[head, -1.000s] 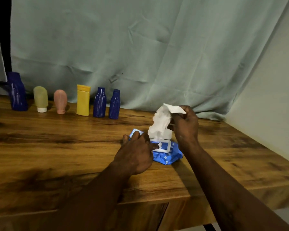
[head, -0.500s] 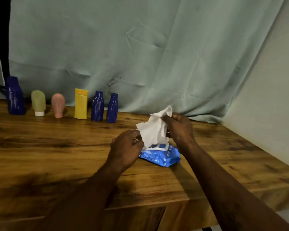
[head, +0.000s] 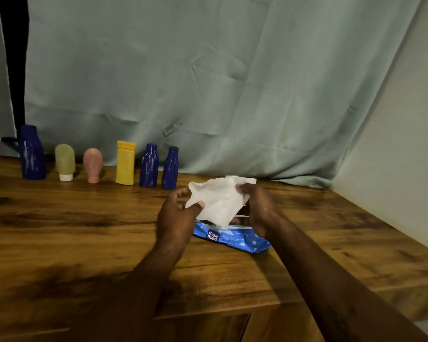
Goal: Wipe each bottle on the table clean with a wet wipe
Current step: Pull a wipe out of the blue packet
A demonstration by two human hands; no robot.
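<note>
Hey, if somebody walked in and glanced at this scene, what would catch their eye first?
Probably the crumpled white wet wipe at centre, stretched between the left hand and right hand just above the blue plastic wipes pack. Next, the row of six bottles along the far left edge of the wooden table, where the yellow flat-capped bottle stands out among dark blue ones.

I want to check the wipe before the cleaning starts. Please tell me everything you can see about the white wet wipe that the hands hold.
The wet wipe is a thin white sheet, soft and crumpled, partly spread out. The left hand pinches its left edge, and the right hand grips its upper right corner. It hangs in the air just above the blue wipes pack on the wooden table. Its lower tip comes down to the pack's top; whether it is fully free cannot be told. It touches no bottle.
</note>
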